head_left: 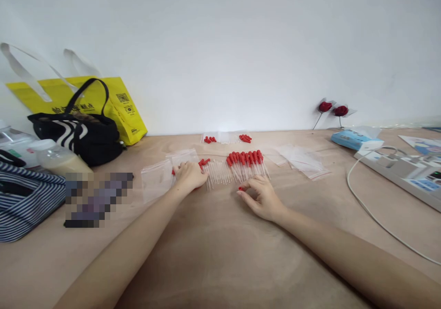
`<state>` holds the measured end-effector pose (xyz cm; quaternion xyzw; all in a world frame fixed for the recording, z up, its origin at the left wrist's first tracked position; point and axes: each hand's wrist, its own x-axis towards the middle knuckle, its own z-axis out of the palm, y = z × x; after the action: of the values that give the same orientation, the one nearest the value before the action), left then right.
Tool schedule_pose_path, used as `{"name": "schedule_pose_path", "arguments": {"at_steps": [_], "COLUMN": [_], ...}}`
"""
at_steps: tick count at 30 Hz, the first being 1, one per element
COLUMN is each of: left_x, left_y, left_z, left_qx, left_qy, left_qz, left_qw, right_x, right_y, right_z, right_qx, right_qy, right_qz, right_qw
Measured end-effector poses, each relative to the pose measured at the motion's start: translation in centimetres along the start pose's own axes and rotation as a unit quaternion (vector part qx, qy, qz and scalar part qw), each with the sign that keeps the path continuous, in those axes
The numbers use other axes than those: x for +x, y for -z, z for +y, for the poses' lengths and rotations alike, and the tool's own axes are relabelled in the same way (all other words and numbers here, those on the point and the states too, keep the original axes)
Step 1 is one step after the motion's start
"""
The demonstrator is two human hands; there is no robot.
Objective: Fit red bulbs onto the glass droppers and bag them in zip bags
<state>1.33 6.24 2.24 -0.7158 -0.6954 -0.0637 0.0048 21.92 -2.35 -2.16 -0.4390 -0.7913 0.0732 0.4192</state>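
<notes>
My right hand [262,199] pinches a small red rubber bulb [240,188] between thumb and fingers, just above the table. Beyond it lies a row of glass droppers [245,164] fitted with red bulbs, their tips toward me. To their left is a row of bare clear glass tubes [219,173]. My left hand [190,176] is bent down over several loose red bulbs [204,162] at the left end of that row. Its fingers are closed together, and whatever they hold is hidden beneath them.
Clear zip bags lie left [153,180] and right [305,160]. More red bulbs [245,138] rest on bags by the wall. A yellow bag [132,111], black bag [89,139], bottle [65,160] and striped bag [31,203] stand left; a power strip [409,176] and cable lie right.
</notes>
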Motion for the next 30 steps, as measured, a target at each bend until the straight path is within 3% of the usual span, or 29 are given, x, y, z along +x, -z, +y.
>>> {"name": "schedule_pose_path", "arguments": {"at_steps": [7, 11, 13, 16, 18, 20, 24, 30], "left_x": [1.7, 1.1, 0.1, -2.3, -4.0, -5.4, -6.8, -6.9], "left_y": [-0.3, 0.8, 1.6, 2.1, 1.5, 0.4, -1.7, -2.5], "left_z": [0.4, 0.6, 0.9, 1.2, 0.9, 0.5, -0.3, -0.1], "left_qx": [-0.020, -0.038, -0.056, -0.091, -0.114, -0.116, -0.140, -0.148], "left_qy": [0.025, -0.002, -0.045, -0.163, -0.290, -0.366, -0.409, -0.417], "left_qz": [-0.024, 0.000, 0.020, 0.058, 0.120, 0.169, 0.229, 0.230], "left_qw": [0.999, 0.999, 0.997, 0.981, 0.943, 0.908, 0.872, 0.867], "right_x": [0.0, 0.0, 0.1, 0.2, 0.2, 0.2, 0.1, 0.1], "right_y": [0.0, 0.0, 0.0, 0.1, 0.0, 0.0, -0.2, -0.2], "right_z": [0.4, 0.4, 0.4, 0.4, 0.5, 0.5, 0.4, 0.1], "right_qx": [-0.012, -0.025, -0.024, -0.005, 0.015, 0.036, 0.063, 0.083], "right_qy": [0.002, 0.006, 0.007, 0.005, -0.001, -0.003, 0.016, 0.037], "right_qz": [0.004, 0.008, 0.012, 0.014, 0.011, 0.007, -0.006, -0.031], "right_qw": [1.000, 1.000, 1.000, 1.000, 1.000, 0.999, 0.998, 0.995]}}
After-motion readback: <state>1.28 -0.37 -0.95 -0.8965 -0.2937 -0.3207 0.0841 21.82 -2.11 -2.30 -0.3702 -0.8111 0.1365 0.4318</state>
